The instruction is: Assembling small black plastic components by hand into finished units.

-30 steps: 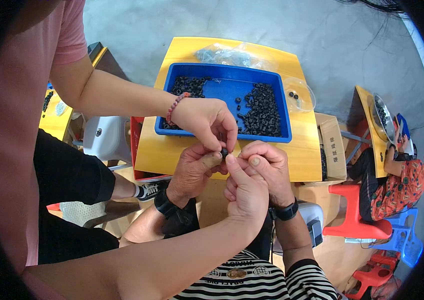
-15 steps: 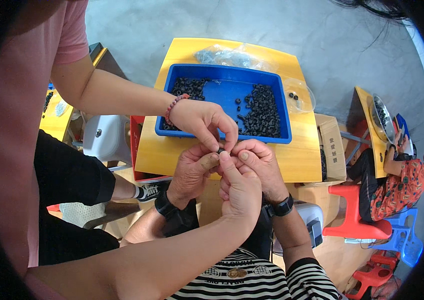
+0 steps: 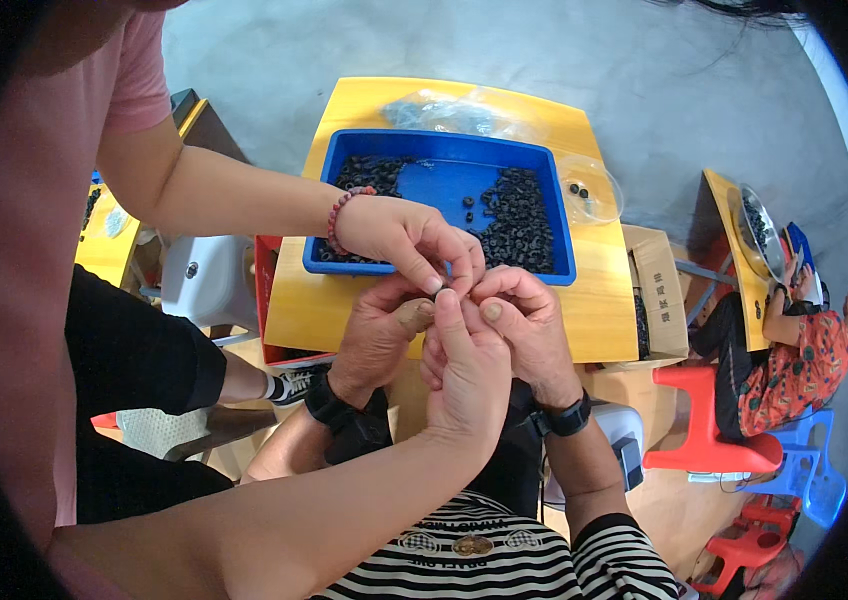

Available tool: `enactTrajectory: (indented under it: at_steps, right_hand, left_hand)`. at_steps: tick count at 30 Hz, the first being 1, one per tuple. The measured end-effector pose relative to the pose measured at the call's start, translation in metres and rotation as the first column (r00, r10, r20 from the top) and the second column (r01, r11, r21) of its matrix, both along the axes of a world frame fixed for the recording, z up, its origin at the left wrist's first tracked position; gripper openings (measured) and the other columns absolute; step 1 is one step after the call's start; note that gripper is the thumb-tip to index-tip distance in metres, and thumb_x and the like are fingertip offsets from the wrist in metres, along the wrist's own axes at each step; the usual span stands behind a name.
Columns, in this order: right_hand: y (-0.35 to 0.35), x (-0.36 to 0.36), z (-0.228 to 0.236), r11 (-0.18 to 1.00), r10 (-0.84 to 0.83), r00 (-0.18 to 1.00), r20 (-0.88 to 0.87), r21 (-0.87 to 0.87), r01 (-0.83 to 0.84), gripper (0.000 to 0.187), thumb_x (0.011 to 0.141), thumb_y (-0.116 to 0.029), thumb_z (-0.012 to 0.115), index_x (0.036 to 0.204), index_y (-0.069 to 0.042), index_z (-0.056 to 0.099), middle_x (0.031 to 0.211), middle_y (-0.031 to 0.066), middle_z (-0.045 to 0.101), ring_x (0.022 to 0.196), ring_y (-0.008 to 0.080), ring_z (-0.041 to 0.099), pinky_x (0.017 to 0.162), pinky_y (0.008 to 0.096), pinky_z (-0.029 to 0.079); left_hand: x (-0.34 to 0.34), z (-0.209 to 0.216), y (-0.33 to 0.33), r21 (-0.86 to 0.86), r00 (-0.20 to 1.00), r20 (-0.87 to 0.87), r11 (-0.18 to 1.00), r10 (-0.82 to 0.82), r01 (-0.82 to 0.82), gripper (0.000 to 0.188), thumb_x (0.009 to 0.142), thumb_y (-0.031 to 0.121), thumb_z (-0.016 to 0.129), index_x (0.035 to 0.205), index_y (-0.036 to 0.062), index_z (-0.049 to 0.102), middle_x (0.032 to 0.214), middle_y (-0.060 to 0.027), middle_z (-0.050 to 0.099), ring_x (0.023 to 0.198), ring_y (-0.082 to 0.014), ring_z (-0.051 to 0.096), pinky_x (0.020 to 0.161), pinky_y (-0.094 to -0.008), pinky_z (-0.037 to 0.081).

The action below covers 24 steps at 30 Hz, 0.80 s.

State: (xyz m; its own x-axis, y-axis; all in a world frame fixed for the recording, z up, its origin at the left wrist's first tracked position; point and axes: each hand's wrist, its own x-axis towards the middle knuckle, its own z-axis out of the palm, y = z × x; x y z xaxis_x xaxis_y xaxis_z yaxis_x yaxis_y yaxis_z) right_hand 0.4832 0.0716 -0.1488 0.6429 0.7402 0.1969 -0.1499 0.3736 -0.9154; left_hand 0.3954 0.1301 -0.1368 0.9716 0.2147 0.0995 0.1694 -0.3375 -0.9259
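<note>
My left hand (image 3: 372, 335) and my right hand (image 3: 536, 335) are raised close together at the near edge of the yellow table. Thumb and fingers are pressed together on each; whatever lies between them is hidden. Between my hands, a co-worker in a pink shirt reaches in with one hand wearing a beaded bracelet (image 3: 406, 238) and the other hand (image 3: 472, 375). The co-worker's fingertips meet at a small black part (image 3: 442, 291), mostly covered. Beyond stands a blue tray (image 3: 565, 262) with many small black ring-shaped parts (image 3: 519, 225) heaped at both sides.
On the yellow table (image 3: 584, 330) lie a clear plastic bag (image 3: 464, 115) and a clear round lid (image 3: 604, 195) with black parts. Cardboard box (image 3: 659, 290) stands at the right, red stool (image 3: 699, 430) nearer. Another person sits at a far-right table with a metal bowl (image 3: 762, 235).
The co-worker's lower hand has shifted slightly left, and the bracelet hand's fingers have closed in more over the small black part. My hands stay nearly in place.
</note>
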Motion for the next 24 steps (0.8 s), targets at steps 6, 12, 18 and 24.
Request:
enactTrajectory:
  at_steps: [6,12,18,24]
  right_hand:
    - [-0.004,-0.001,-0.006,0.997,-0.07,0.998,-0.002,-0.03,0.07,0.008,0.086,-0.006,0.06,0.092,-0.001,0.061,0.089,0.0017,0.062,0.082,0.0071,0.056,0.074,0.0219,0.047]
    - [-0.004,-0.006,-0.003,0.996,-0.084,0.996,0.03,-0.011,0.084,0.008,0.087,-0.007,0.06,0.092,-0.001,0.061,0.088,0.0028,0.063,0.08,0.0076,0.057,0.073,0.0227,0.048]
    - [-0.005,-0.011,-0.005,0.997,-0.074,0.997,0.002,-0.021,0.074,0.007,0.087,-0.007,0.06,0.09,-0.001,0.061,0.087,0.003,0.063,0.078,0.0077,0.058,0.071,0.0224,0.049]
    - [-0.005,-0.013,-0.003,0.994,-0.077,0.996,0.043,-0.074,0.08,0.006,0.085,-0.005,0.061,0.089,-0.001,0.061,0.086,0.0036,0.063,0.079,0.0077,0.058,0.072,0.0227,0.049]
  left_hand:
    - [-0.002,0.008,0.0,0.015,0.997,-0.005,0.997,0.08,-0.08,0.012,0.096,0.006,0.039,0.102,-0.0011,0.046,0.058,0.0091,0.026,0.044,0.0012,0.032,0.083,-0.0156,0.043]
    - [-0.008,0.0,0.001,-0.052,1.0,0.02,0.998,0.023,-0.022,0.013,0.096,0.004,0.039,0.102,-0.0028,0.047,0.058,0.0091,0.025,0.042,0.0016,0.03,0.078,-0.0153,0.045]
    - [-0.015,-0.002,0.003,-0.02,0.992,-0.033,0.993,-0.119,0.119,0.015,0.095,0.003,0.04,0.102,-0.0052,0.05,0.058,0.0089,0.027,0.042,0.0014,0.032,0.077,-0.017,0.046]
    - [-0.024,0.013,0.005,-0.003,0.97,-0.1,0.975,-0.22,0.221,0.014,0.095,0.005,0.042,0.099,-0.0058,0.051,0.058,0.008,0.029,0.043,0.0001,0.034,0.072,-0.0186,0.048]
